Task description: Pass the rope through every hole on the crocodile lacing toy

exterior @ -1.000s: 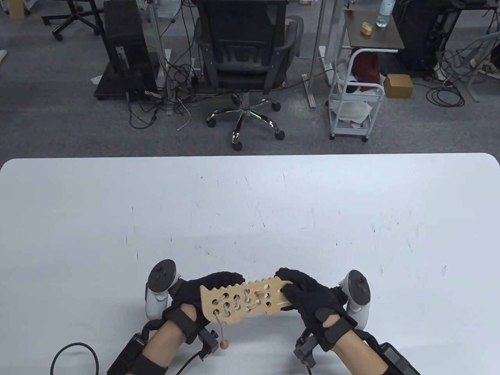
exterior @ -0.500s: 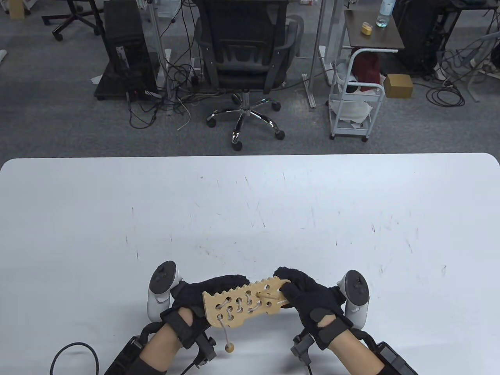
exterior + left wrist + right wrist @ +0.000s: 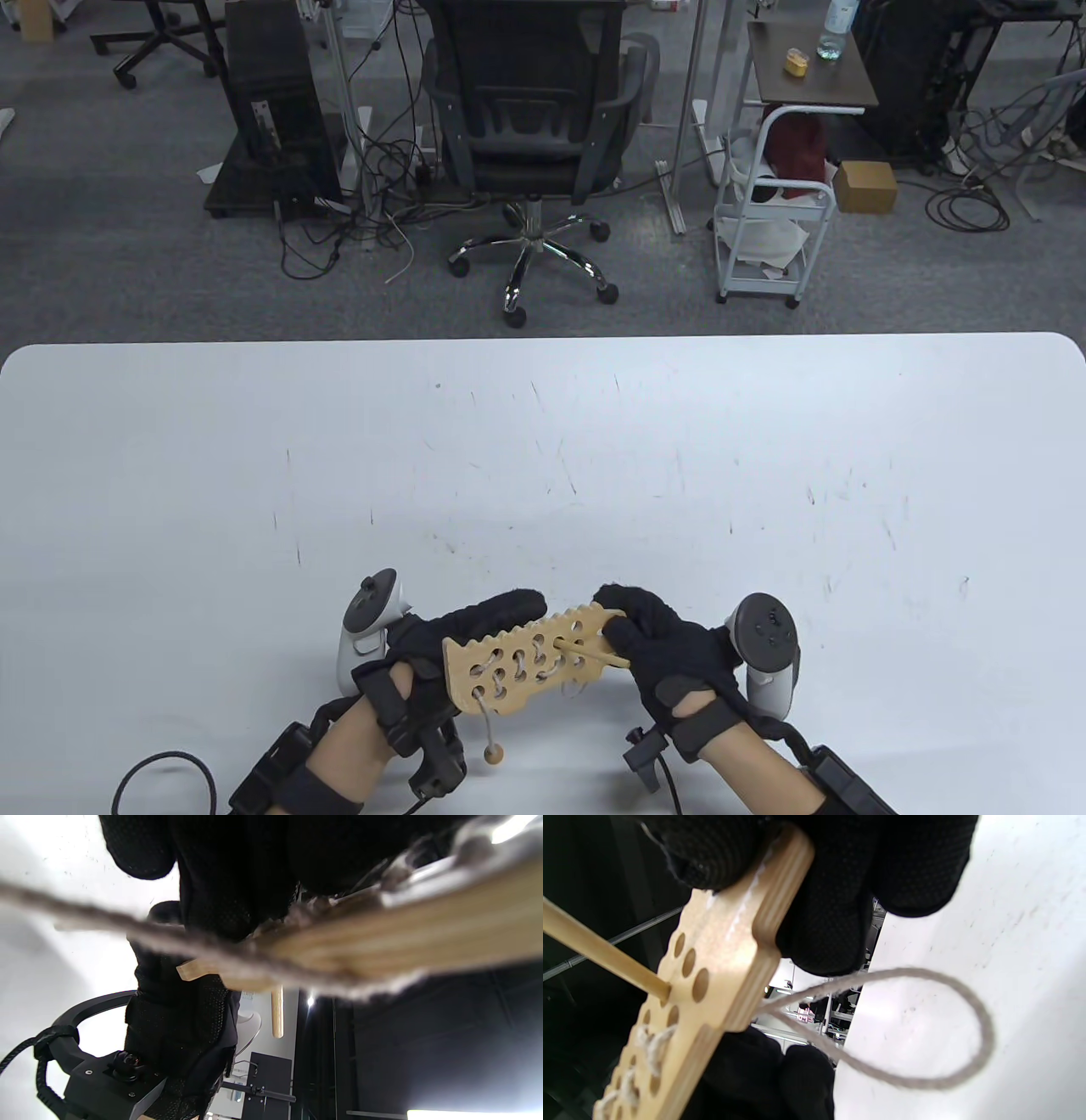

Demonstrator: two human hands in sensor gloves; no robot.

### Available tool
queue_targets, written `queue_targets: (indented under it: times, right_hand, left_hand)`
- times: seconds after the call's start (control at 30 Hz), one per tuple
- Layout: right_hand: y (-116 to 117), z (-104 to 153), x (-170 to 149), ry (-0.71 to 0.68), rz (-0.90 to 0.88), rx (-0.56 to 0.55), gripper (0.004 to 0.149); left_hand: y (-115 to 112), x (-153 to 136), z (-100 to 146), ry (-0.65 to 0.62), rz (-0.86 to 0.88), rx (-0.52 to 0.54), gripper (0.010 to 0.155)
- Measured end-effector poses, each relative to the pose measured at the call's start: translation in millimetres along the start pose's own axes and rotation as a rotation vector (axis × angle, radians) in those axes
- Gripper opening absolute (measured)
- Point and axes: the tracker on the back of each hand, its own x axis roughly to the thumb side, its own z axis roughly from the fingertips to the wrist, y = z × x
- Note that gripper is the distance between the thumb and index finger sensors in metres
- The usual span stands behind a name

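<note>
The wooden crocodile toy (image 3: 522,662) is held above the table near its front edge, with rope laced through several holes. My left hand (image 3: 479,624) grips its left end, fingers curled behind it. My right hand (image 3: 649,637) grips the right end, thumb on top. A wooden needle (image 3: 590,652) sticks out of a hole toward the right thumb. A rope tail with a bead (image 3: 493,752) hangs from the left end. In the right wrist view the needle (image 3: 598,950) pokes from the toy (image 3: 721,955), and a slack rope loop (image 3: 925,1077) hangs below it. The left wrist view shows the toy's edge (image 3: 403,938), blurred.
The white table (image 3: 543,475) stretches away behind the hands. A black cable loop (image 3: 161,777) lies at the front left. An office chair (image 3: 530,127) and a white cart (image 3: 772,221) stand on the floor past the far edge.
The needle has come further out of its hole, toward the right thumb. The toy has tilted, left end lower, and both hands drew slightly inward. The bead has swung a little.
</note>
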Motion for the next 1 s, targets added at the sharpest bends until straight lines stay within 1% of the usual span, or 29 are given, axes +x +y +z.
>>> queue_targets:
  times: [0.17, 0.4, 0.57, 0.63, 0.73, 0.83, 0.9, 1.0]
  right_hand:
    - [-1, 0, 1, -0.012, -0.046, 0.012, 0.049]
    - [-4, -1, 2, -0.022, -0.069, 0.009, 0.048]
    - [-7, -1, 1, -0.016, -0.073, -0.007, 0.048]
    - [-9, -2, 0, -0.013, -0.072, -0.015, 0.048]
    - [-12, -3, -1, -0.009, -0.065, -0.023, 0.048]
    - [-14, -4, -2, -0.005, -0.064, -0.034, 0.048]
    - [-15, -4, -2, -0.001, -0.062, -0.042, 0.048]
    - [-17, -4, -3, 0.015, -0.053, -0.065, 0.048]
  left_hand:
    - [6, -5, 0, 0.009, 0.047, 0.002, 0.056]
    - [18, -3, 4, 0.001, 0.04, 0.076, 0.055]
    - [31, 0, 10, -0.013, 0.028, 0.171, 0.055]
    - [37, 2, 13, -0.043, 0.052, 0.22, 0.058]
    - [43, 3, 16, -0.072, 0.101, 0.264, 0.062]
    - [49, 9, 21, -0.121, 0.108, 0.333, 0.061]
    - [53, 15, 25, -0.151, 0.087, 0.362, 0.061]
    - [57, 28, 31, -0.201, -0.028, 0.409, 0.061]
